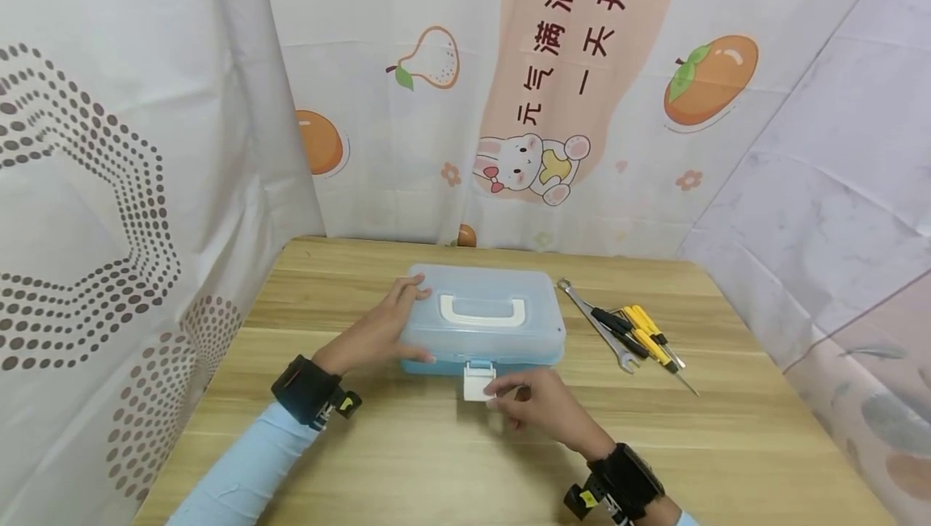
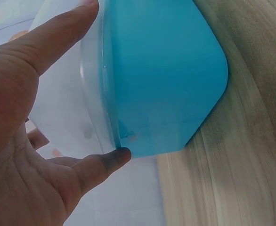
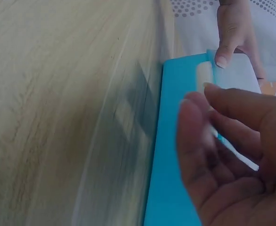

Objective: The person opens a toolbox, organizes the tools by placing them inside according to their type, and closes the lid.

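Observation:
A toolbox with a clear lid, a blue base and a white handle stands closed on the table. My left hand holds its left end, thumb at the front and fingers toward the back of the lid. In the left wrist view, the thumb and a fingertip rest along the lid's rim. At the front middle, a white latch sticks out, swung away from the box. My right hand pinches the latch's right edge between thumb and fingers. The latch is partly hidden by fingers in the right wrist view.
Right of the toolbox lie a wrench and several screwdrivers with yellow or black handles, bunched together. A wooden table bears everything. Printed curtains hang behind it and at both sides.

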Demonstrator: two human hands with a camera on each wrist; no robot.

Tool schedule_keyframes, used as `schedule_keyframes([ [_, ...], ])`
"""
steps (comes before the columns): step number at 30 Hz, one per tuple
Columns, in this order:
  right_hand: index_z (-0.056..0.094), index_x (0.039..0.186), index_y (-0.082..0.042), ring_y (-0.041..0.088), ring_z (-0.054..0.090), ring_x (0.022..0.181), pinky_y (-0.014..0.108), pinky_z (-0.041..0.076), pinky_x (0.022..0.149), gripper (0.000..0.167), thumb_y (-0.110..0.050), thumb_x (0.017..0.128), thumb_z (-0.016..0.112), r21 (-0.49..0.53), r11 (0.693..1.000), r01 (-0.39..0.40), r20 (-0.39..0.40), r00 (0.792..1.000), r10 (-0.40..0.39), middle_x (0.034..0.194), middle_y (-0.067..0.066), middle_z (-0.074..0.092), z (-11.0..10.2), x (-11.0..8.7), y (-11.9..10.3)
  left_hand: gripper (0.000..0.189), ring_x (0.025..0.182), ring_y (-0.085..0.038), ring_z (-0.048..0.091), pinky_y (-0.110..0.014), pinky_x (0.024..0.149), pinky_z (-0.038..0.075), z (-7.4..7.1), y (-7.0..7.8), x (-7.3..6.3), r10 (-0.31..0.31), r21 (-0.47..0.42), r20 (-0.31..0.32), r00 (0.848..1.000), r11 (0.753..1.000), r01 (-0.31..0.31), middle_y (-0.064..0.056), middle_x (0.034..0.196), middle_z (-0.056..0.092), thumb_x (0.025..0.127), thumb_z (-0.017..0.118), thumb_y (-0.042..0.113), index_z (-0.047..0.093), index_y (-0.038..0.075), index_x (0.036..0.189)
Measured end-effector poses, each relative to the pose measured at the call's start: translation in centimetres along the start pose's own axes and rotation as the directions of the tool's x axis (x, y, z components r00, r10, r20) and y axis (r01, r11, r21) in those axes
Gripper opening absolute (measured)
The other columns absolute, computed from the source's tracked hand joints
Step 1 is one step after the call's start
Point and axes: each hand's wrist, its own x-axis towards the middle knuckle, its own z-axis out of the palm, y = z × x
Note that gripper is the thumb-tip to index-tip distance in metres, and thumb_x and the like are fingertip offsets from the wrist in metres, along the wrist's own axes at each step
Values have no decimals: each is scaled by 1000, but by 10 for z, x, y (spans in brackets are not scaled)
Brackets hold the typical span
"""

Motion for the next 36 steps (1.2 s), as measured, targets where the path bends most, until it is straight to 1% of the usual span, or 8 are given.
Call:
schedule_keyframes([
  [7, 65, 138, -7, 12, 57, 51, 24, 48, 47, 42, -29, 102, 67, -83, 996, -28, 74, 997, 34, 82, 6, 72, 4, 4, 1, 99, 148, -36, 33, -45, 112, 42, 1, -2, 1, -1, 5, 3, 1000, 1000, 1, -15, 167, 15, 77, 87, 53, 37, 4, 147],
  [14, 42, 156, -8, 13, 58, 62, 27, 48, 53, 68, -35, 100, 69, -101, 991, -90, 132, 986, 103, 82, 4, 65, 10, 6, 2, 101, 146, -36, 36, -45, 110, 45, 1, -4, -3, -9, -21, 8, 1000, 1000, 10, -12, 169, 10, 77, 88, 52, 34, 8, 151],
  [17, 48, 152, -7, 18, 61, 69, 30, 53, 57, 61, -33, 101, 68, -99, 990, -103, 159, 980, 118, 90, 3, 67, -1, -2, 2, 111, 137, -37, 47, -44, 104, 50, 0, -4, -7, -40, -58, 32, 999, 997, 42, -11, 170, 1, 74, 92, 45, 26, 11, 156],
  [20, 65, 134, -5, 24, 64, 74, 31, 55, 58, 39, -27, 102, 66, -112, 983, -145, 104, 982, 157, 98, 5, 70, -24, -15, 3, 127, 139, -35, 43, -46, 109, 46, -2, -3, -11, -94, -122, 45, 995, 988, 99, -11, 171, -3, 72, 96, 36, 10, 14, 163],
  [23, 74, 114, -4, 25, 63, 67, 29, 51, 52, 23, -22, 101, 67, -166, 957, -239, -94, 970, 226, 95, 8, 70, -49, -27, 7, 137, 148, -31, 33, -49, 117, 34, -2, -5, -15, -121, -170, 42, 992, 977, 126, -9, 172, 2, 73, 95, 32, -6, 17, 165],
  [26, 68, 129, -6, 25, 64, 66, 30, 50, 54, 35, -26, 100, 70, -171, 937, -306, -276, 927, 252, 110, 14, 71, -67, -33, 14, 139, 153, -29, 23, -50, 121, 26, 1, -9, -20, -112, -182, 65, 992, 976, 122, -8, 172, 6, 75, 93, 31, -12, 18, 164],
  [32, 17, 164, -11, 25, 75, 92, 38, 59, 82, 94, -41, 96, 74, 35, 969, -245, -196, 949, 247, 151, 20, 50, -65, -31, 25, 124, 152, -26, 23, -48, 120, 28, 8, -8, -27, -127, -140, 97, 987, 980, 139, -4, 171, 3, 87, 82, 42, -14, 23, 163],
  [36, 15, 163, -10, 24, 76, 93, 40, 61, 80, 99, -44, 93, 77, 76, 967, -245, -216, 942, 256, 142, 21, 58, -54, -32, 23, 116, 152, -25, 25, -47, 120, 28, 9, -5, -31, -88, -146, 69, 994, 985, 97, -7, 171, 10, 91, 78, 38, -10, 20, 165],
])
